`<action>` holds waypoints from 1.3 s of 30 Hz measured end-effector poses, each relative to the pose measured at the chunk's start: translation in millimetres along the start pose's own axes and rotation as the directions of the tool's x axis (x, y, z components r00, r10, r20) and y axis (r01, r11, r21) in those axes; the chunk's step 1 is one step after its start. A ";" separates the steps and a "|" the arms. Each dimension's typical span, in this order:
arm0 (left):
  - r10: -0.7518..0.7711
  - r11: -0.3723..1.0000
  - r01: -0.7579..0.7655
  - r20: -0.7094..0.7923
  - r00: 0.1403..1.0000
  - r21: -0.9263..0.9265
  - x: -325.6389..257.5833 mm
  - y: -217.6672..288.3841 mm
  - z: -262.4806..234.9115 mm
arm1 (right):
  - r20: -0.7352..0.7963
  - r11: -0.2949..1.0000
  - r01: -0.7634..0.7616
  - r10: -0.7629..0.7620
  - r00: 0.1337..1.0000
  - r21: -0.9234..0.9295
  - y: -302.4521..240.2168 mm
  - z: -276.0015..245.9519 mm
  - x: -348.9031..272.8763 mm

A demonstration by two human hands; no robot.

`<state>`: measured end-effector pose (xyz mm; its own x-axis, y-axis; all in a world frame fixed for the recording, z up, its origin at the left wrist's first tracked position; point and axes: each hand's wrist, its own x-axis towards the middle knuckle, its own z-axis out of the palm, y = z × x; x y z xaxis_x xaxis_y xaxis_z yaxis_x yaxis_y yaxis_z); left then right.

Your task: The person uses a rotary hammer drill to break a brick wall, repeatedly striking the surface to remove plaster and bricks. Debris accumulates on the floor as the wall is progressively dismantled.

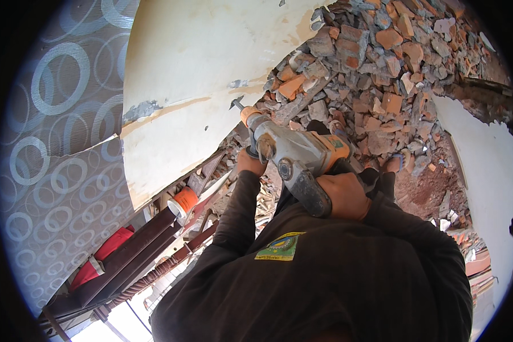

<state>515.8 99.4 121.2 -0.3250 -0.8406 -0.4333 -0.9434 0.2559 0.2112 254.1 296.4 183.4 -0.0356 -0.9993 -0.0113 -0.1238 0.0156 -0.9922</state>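
A grey and orange demolition hammer [302, 151] is held across my front in both hands, its bit pointing up and left at the cream wall [194, 68]. The bit's tip meets the wall at a small dark hole; how deep it goes I cannot tell. My left hand [252, 163] is wrapped round the side handle near the tool's front. Round the black rear handle [306, 194] closes my right hand [345, 196]. Grey scars and brown streaks mark the wall around the bit.
Broken brick and mortar rubble [376, 74] covers the floor ahead and to the right, and my sandalled foot [394, 163] stands among it. Circle-patterned wallpaper [68, 137] lines the left. Below it are dark beams [125, 259], a red cloth [105, 253] and an orange-and-white container [182, 202].
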 end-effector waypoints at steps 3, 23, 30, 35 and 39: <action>0.046 0.999 -0.046 -0.010 0.999 -0.014 1.6 -2.7 2.1 | 0.003 0.999 0.022 -0.022 1.000 -0.031 1.2 -1.2 0.0; 0.077 0.997 -0.078 -0.075 0.994 -0.014 0.6 9.7 -0.7 | 0.039 0.993 0.066 -0.062 0.997 -0.094 0.4 -12.9 8.6; 0.081 0.996 -0.081 -0.024 0.996 -0.027 0.8 11.1 -4.9 | 0.018 0.997 0.051 -0.050 0.999 -0.059 0.9 -13.6 7.6; 0.025 1.000 -0.025 -0.010 1.000 0.018 2.3 10.6 -6.9 | -0.015 0.998 0.045 -0.046 0.999 -0.038 1.0 -11.9 6.6; 0.072 0.997 -0.073 -0.020 0.997 -0.026 4.7 8.3 -3.0 | -0.011 0.997 0.048 -0.049 0.999 -0.059 2.9 -12.6 6.7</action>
<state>506.6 96.1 123.5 -0.3907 -0.8294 -0.3993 -0.9152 0.3036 0.2648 241.0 290.2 182.0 -0.0406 -0.9984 0.0388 -0.1839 -0.0307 -0.9825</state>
